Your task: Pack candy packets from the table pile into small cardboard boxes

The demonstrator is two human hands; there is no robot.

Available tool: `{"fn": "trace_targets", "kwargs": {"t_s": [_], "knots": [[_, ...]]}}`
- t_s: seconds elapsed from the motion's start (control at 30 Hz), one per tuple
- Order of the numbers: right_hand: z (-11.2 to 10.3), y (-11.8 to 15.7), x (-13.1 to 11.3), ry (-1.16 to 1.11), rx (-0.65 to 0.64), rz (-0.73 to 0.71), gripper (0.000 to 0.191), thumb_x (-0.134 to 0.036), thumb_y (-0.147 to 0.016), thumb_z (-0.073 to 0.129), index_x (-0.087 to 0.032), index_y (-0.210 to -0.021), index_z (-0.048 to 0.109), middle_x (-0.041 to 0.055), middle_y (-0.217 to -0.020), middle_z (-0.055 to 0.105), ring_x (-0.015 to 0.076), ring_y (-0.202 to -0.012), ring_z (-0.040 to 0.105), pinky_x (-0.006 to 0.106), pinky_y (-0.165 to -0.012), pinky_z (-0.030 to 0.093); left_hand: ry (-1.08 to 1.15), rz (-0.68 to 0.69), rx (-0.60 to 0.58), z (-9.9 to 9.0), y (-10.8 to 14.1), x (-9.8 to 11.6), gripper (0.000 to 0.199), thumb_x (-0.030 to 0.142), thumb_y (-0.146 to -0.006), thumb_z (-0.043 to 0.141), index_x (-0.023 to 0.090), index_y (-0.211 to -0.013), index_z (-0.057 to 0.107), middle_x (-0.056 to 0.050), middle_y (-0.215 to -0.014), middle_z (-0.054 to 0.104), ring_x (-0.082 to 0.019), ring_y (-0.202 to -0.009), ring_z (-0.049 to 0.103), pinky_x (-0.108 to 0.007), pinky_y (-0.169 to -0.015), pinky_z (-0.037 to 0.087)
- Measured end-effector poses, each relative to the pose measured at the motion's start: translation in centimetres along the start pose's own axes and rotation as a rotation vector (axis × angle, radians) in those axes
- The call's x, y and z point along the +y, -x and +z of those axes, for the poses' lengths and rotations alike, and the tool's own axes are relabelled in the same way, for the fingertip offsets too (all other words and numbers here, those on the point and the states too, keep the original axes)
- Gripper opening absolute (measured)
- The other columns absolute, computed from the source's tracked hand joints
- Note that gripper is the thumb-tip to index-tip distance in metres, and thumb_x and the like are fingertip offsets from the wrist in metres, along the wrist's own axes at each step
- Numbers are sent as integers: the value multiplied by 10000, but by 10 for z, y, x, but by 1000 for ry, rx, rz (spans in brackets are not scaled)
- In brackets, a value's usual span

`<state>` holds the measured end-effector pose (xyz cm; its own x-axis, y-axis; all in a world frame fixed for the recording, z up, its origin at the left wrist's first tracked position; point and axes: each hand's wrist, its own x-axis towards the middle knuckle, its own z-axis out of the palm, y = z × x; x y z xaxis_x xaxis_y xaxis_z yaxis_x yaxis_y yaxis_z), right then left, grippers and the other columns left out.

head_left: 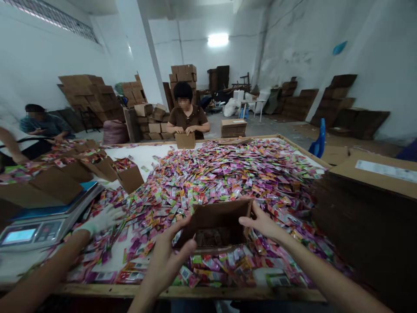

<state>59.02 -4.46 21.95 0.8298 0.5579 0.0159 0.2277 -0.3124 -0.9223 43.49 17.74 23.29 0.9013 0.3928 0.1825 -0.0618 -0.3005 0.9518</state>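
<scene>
One open cardboard box (221, 214) sits just left of the right hand (264, 224), which grips its edge; the left hand (165, 257), fingers spread, is at its opposite end. Loose packets (228, 174) heap beyond both hands.

Beyond our grip we see a pale wall (236, 56), pillar (141, 48) and glowing light (218, 40). On the grip's left, high up, is a barred window (61, 19); on its right, grey floor (280, 125).

White, wood-rimmed surface (182, 292) bearing a broad heap of small coloured packets (224, 174), an open cardboard box (221, 214) among them, and, at left, a digital scale (54, 232)
</scene>
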Motion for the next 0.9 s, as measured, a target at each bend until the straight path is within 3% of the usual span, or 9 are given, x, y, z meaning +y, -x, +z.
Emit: {"fn": "trace_targets", "kwargs": {"t_s": [0.1, 0.17, 0.23, 0.37, 0.53, 0.63, 0.73, 0.87, 0.9], "knots": [[8, -9, 17, 178, 79, -39, 896, -413, -462, 800, -168, -1218, 385, 150, -1222, 525, 311, -1157, 495, 461, -992, 410, -461, 58, -289, 12, 2, 9, 648, 633, -568, 688, 188, -1039, 707, -200, -1229, 608, -417, -1165, 518, -508, -937, 418], [11, -14, 21, 229, 77, -111, 967, -384, -431, 816, -153, -1258, 371, 150, -1240, 508, 316, -1182, 474, 472, -1013, 388, -726, 58, -440, 22, -7, 10, 535, 659, -691, 567, 171, -831, 736, -209, -1012, 695, -399, -998, 611, -465, -806, 453], [8, -15, 17, 149, 5, -120, 825, -460, -586, 735, -168, -1274, 385, 127, -1199, 546, 285, -1126, 531, 460, -966, 436, -853, 33, -488, 29, -24, 4, 541, 599, -837, 394, 186, -664, 696, -145, -749, 707, -306, -766, 653, -368, -657, 420], [10, 4, -4, 118, 212, -289, 405, -444, -883, 444, -239, -1230, 482, 106, -1226, 557, 231, -1140, 546, 419, -958, 459, -944, 68, -260, 37, -50, -18, 531, 513, -902, 323, 198, -630, 654, -90, -664, 678, -233, -674, 610, -326, -604, 343], [60, 39, 5, 743, 294, -677, 403, -352, -801, 623, -200, -1172, 586, 108, -1089, 639, 289, -1076, 565, 479, -936, 465, -973, 524, 188, 44, -34, -32, 347, 432, -790, 590, 240, -1070, 659, -92, -1025, 669, -286, -986, 516, -418, -880, 319], [83, 45, 26, 918, 331, -744, 372, -314, -746, 700, -158, -1077, 637, 94, -956, 679, 275, -980, 605, 418, -858, 507, -924, 684, 292, 38, -46, -12, 278, 378, -771, 618, 258, -1016, 669, -80, -963, 661, -272, -976, 511, -416, -899, 310], [83, 45, 39, 947, 268, -749, 227, -320, -730, 724, -184, -904, 672, 48, -793, 675, 196, -733, 618, 331, -721, 523, -713, 552, 110, 40, -90, 21, 292, 410, -861, 472, 200, -974, 639, -75, -963, 659, -216, -929, 557, -346, -839, 388], [70, 46, 41, 914, 272, -751, 210, -320, -788, 667, -201, -961, 665, 40, -796, 680, 195, -779, 610, 321, -693, 492, -759, 208, -655, 73, -118, 30, 472, 492, -916, 292, 176, -929, 643, -97, -967, 692, -210, -832, 627, -303, -713, 443], [69, 47, 41, 891, 301, -764, 229, -319, -805, 651, -200, -1001, 657, 40, -818, 687, 202, -812, 605, 328, -698, 482, -827, 191, -727, 82, -113, 24, 489, 523, -906, 301, 173, -967, 637, -111, -972, 695, -229, -837, 636, -311, -702, 444]]}}
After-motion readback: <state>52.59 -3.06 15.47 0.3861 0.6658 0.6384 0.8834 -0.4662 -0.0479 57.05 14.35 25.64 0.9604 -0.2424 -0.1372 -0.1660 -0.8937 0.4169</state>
